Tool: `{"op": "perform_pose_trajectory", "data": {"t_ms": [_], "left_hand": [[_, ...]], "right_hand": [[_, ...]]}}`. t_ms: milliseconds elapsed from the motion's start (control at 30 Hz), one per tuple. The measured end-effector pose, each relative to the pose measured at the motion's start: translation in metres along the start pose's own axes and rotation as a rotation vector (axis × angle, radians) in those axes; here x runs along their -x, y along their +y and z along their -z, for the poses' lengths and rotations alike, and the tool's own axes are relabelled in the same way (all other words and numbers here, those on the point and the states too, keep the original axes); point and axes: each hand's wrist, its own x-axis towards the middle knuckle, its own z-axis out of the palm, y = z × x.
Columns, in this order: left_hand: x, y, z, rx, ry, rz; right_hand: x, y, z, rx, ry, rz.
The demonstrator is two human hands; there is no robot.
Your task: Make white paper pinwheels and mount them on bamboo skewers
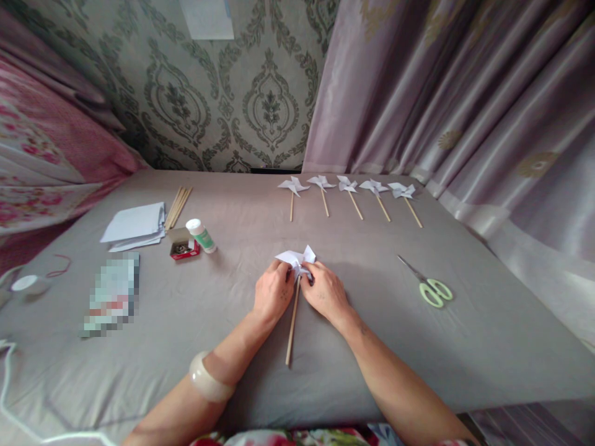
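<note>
A white paper pinwheel (292, 257) lies in front of me on the grey cloth, its wooden stick (292, 328) pointing back toward me. My left hand (273, 290) grips the pinwheel's left side with fingers closed near the centre. On the other side my right hand (324, 290) pinches the paper beside the top of the stick. Both hands hide part of the blades and the spot where paper meets stick. A pale bangle (211, 379) circles my left forearm.
Several finished pinwheels (349, 186) lie in a row at the back. Scissors (430, 288) with green handles rest at right. To the left are folded white paper (134, 224), wooden sticks (179, 207), a small red box (185, 249), a glue stick (201, 236), a blurred packet (113, 294) and a white cable (28, 427).
</note>
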Motion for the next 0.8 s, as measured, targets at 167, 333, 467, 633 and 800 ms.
{"op": "perform_pose_trajectory", "data": {"t_ms": [167, 333, 467, 633, 800], "left_hand": [[0.000, 0.001, -0.001, -0.032, -0.033, -0.048], [-0.002, -0.005, -0.002, 0.026, 0.012, -0.027], [-0.002, -0.006, -0.001, 0.039, 0.015, -0.002], [-0.002, -0.003, 0.000, 0.026, -0.003, -0.018], [-0.002, -0.003, -0.001, -0.009, -0.031, -0.029]], "right_hand": [[0.001, 0.000, -0.002, -0.012, 0.012, 0.014], [0.002, 0.000, -0.001, -0.095, 0.097, -0.089], [0.001, 0.002, 0.002, -0.105, 0.209, -0.178], [-0.003, 0.009, -0.001, -0.128, 0.211, -0.149], [-0.009, 0.017, -0.008, -0.221, 0.243, -0.147]]}}
